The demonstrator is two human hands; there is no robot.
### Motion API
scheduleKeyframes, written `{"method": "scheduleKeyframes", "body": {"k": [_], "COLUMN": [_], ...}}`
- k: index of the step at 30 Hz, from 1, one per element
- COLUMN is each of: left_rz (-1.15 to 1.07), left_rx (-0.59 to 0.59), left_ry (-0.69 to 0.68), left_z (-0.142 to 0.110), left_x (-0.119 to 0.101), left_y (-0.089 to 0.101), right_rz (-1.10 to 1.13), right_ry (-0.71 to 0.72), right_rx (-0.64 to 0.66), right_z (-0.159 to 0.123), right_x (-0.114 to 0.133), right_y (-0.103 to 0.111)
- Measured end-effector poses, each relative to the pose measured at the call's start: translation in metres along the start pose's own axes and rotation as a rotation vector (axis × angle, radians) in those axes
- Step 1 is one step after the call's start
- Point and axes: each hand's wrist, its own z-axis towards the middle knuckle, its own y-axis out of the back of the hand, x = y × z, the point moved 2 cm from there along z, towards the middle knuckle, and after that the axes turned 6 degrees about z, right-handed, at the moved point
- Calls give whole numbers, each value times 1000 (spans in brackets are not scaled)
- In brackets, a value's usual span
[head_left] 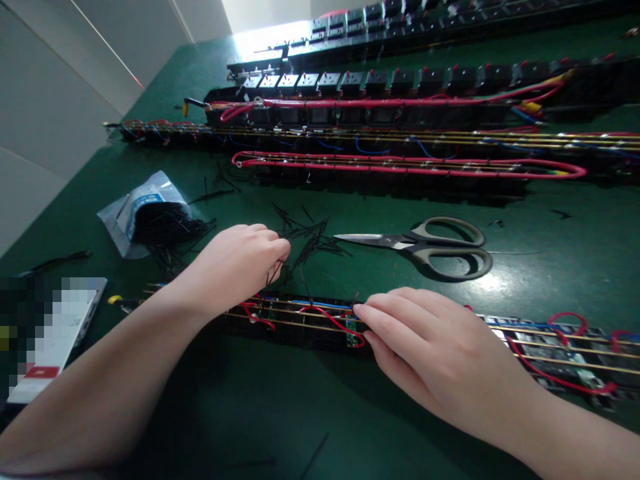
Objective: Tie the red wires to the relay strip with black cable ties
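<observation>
Here, the left hand [245, 263] pinches a thin black plastic tie [271, 274]; the right hand [437, 350], fingers narrowly spaced, touches the long black red-wired strip [300, 320] nearby on the green table [270, 407], its grip unclear.

Beneath the hands [440, 350], green surface [270, 400]; between them, red wires [334, 319], golden rods [315, 326]; beyond, black-and-grey scissor handles [421, 253].

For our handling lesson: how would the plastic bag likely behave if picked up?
The plastic bag is probably floppy, since its film looks thin and crumpled. It would likely spill, as thin black strips protrude from its open mouth.
</observation>
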Motion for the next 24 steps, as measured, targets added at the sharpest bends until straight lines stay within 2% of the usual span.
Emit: {"method": "scheduleKeyframes", "body": {"k": [10, 14, 18, 21, 24], "left_rz": [48, 72, -6, -137, -259], "left_rx": [-26, -70, -97, -173, -317], "left_ry": [-10, 15, 44, 148, 305], "left_z": [0, -1, -2, -3, -9], "left_x": [-3, -3, 3, 11, 15], "left_y": [0, 3, 4, 7, 14], "right_rz": [1, 1, 3, -4, -5], "right_ry": [4, 13, 15, 16, 12], "right_rx": [9, 1, 7, 2, 3], "right_z": [0, 0, -1, -2, -3], "right_x": [-1, -1, -2, -2, -2], "right_y": [0, 0, -1, 0, 0]}}
